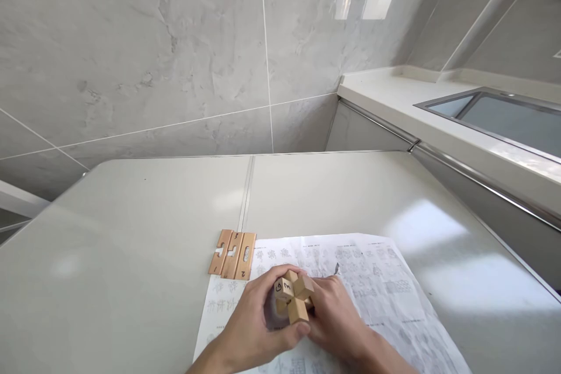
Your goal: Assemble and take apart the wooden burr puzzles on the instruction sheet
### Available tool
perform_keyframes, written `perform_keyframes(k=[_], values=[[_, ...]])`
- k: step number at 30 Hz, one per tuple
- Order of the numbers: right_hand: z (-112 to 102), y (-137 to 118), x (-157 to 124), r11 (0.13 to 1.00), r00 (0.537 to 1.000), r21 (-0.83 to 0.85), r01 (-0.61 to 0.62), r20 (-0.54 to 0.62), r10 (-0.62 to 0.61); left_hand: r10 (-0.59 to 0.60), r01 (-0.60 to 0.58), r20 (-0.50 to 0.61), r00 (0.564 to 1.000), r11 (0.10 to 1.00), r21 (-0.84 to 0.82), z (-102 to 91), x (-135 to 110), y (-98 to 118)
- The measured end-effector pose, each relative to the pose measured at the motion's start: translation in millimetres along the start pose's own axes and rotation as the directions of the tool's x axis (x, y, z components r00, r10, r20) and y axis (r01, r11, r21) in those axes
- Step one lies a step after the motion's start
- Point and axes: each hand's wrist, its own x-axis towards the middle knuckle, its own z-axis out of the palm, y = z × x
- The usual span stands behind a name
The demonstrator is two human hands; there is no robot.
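Observation:
Between both hands is a wooden burr puzzle point(298, 311) of crossed, interlocked bars, with dark marks written on one bar end. My left hand point(248, 324) curves around its left side, the thumb pressing near the lower bar and the fingers behind the top. My right hand point(339, 312) closes on the puzzle's right side, its fingertips partly hidden. The puzzle is held above a printed paper sheet point(421, 310). Left of the hands lie several flat wooden pieces point(232, 254) side by side, with cut-out slots and handwritten numbers, partly over the sheet's edge.
A pale, glossy table point(131, 257) with a seam across it carries the sheet and the pieces. Grey tiled walls point(197, 41) rise behind it. To the right stands a white counter point(385, 93) with a metal-framed sink point(482, 96).

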Motion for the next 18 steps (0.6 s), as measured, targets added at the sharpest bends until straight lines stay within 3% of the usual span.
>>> perform_keyframes(k=[9, 18], values=[[-19.0, -14.2, 6.9, 0.895, 0.984, 0.42, -0.153, 0.153, 0.096, -0.041, 0.021, -0.121, 0.992, 0.986, -0.165, -5.2, -1.0, -6.4], [-15.8, -5.7, 8.5, 0.928, 0.991, 0.352, -0.125, 0.085, 0.101, -0.054, 0.025, -0.161, 0.985, 0.984, -0.178, -2.6, -2.8, -9.1]])
